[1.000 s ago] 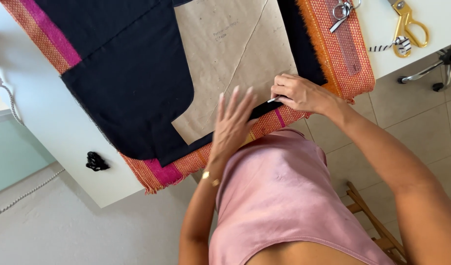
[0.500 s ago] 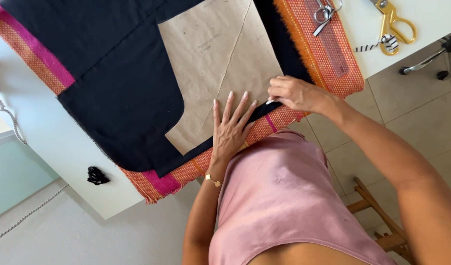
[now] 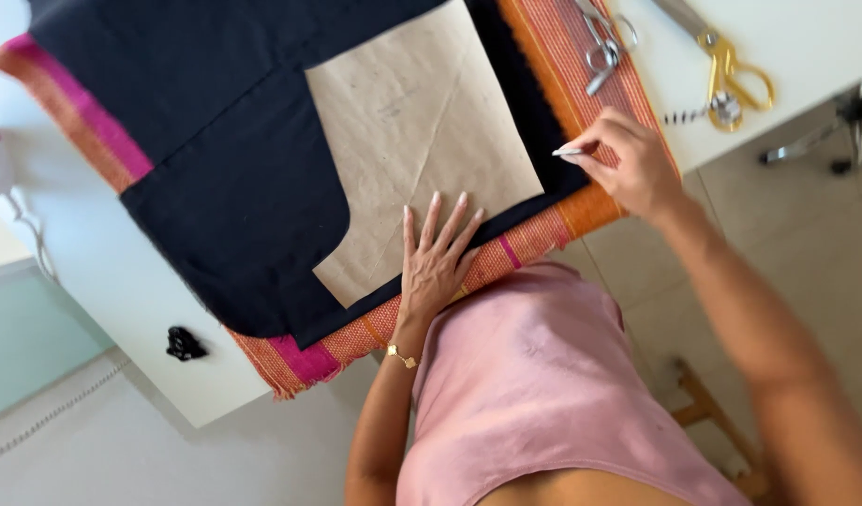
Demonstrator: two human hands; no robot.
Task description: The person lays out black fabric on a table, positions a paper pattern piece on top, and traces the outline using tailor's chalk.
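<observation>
**Observer 1:** On the white table (image 3: 122,309), dark navy fabric (image 3: 234,187) lies spread over a woven orange mat (image 3: 553,56) with a pink stripe. Brown paper pattern (image 3: 412,131) sits flat on the fabric, 1 curved cut-out along its left side.

**Observer 2:** Left hand (image 3: 436,258)?

**Observer 1:** Open, palm down, fingers splayed. Fingertips press the pattern's near edge; heel of the hand rests on the mat border. Gold bracelet (image 3: 400,354) at the wrist.

**Observer 2:** Right hand (image 3: 628,164)?

**Observer 1:** Closed in a pinch on a small pale marker (image 3: 570,151), thin and flat, possibly chalk; cannot tell for sure. Its tip meets the dark fabric just beside the pattern's right edge.

**Observer 2:** Other items?

**Observer 1:** 2 cutting tools further along the table: small silver scissors (image 3: 601,42) lying on the mat, gold-handled shears (image 3: 731,75) on bare table surface, well apart from both hands. Small black object (image 3: 184,344) near the table's left edge, too small to identify. Person wears a pink top (image 3: 543,394). Tiled floor (image 3: 787,225) beyond the table.
</observation>
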